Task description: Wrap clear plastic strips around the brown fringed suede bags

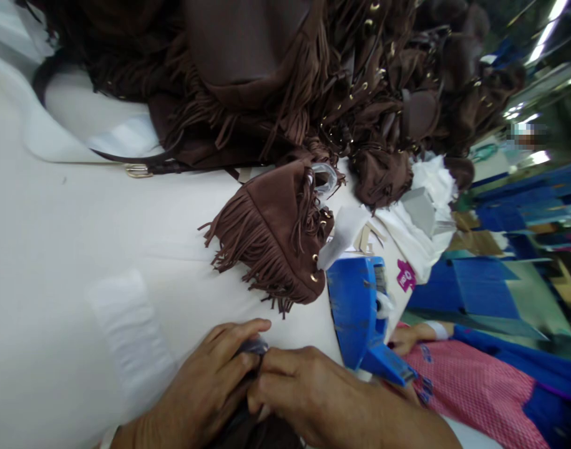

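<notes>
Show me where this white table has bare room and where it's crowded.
The widest bare patch of the table lies at picture left, below the buckled strap and left of the white strip. A narrower one runs between the fringed bag and the left hand. Crowded: the far side, under the heap of brown bags, and the right, around the blue tape dispenser.

Dark-brown held piece, brown bag, blue dispenser, white tabletop, pink-checked garment

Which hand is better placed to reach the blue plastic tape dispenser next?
The right hand, probably: it is nearer the blue plastic tape dispenser; the left hand is farther off. Both hold a partly hidden dark brown item.
</notes>
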